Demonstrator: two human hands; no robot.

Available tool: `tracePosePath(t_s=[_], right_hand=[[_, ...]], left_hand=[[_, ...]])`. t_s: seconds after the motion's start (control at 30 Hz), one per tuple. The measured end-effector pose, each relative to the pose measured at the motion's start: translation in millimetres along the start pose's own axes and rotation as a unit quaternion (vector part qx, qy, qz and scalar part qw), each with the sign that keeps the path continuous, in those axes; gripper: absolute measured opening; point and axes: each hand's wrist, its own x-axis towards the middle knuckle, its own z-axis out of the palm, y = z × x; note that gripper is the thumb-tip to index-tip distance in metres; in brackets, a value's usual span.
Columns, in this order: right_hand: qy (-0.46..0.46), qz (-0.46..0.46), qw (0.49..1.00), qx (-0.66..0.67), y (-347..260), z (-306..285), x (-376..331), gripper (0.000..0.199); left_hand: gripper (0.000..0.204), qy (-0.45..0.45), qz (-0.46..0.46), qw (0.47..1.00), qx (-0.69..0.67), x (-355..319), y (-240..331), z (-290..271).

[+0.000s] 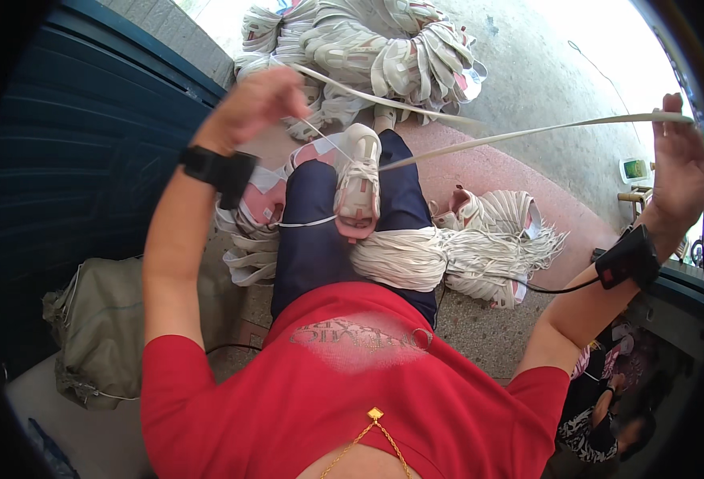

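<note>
A white and pink sneaker [358, 188] rests on my lap between my thighs, toe pointing away, with a white shoelace [528, 137] threaded through its upper eyelets. Off to the far right, my right hand [679, 164] is raised and grips one stretch of the lace at its fingers, pulled taut from the shoe. Blurred by motion, my left hand [263, 104] is raised at upper left and closed on a thinner-looking stretch of lace leading to the shoe. Another loose lace length arcs through the air between the hands. A thick bundle of white laces [404, 258] lies across my right thigh.
Stacked sneakers [384, 52] form a large heap beyond my feet. More shoes stand at the right [496, 211] and left [244, 259] of my legs. A dark blue panel [88, 144] and a grey-green sack [108, 335] are on the left. Another person [603, 399] is at lower right.
</note>
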Motion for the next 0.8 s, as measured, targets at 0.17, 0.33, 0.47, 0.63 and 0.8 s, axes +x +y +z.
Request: tracePosePath(t_s=[0.17, 0.33, 0.47, 0.63, 0.8], right_hand=[[0.172, 0.161, 0.948, -0.215, 146, -86, -63, 0.025], [-0.003, 0.387, 0.852, -0.354, 331, -41, -165, 0.023], [-0.187, 0.242, 0.761, -0.573, 424, 6, -228, 0.016], [-0.131, 0.073, 0.681, -0.717, 454, 27, -231, 0.01], [-0.107, 0.073, 0.669, -0.732, 468, 26, -229, 0.009]], left_hand=[[0.02, 0.383, 0.156, 0.889, -0.195, -124, 81, -236], [0.016, 0.372, -0.065, 0.909, -0.178, -90, -15, -220], [0.017, 0.202, -0.258, 0.938, -0.117, -31, -104, -106], [0.024, 0.082, -0.301, 0.949, 0.043, -7, -170, -10], [0.025, 0.059, -0.232, 0.95, 0.202, -1, -202, 14]])
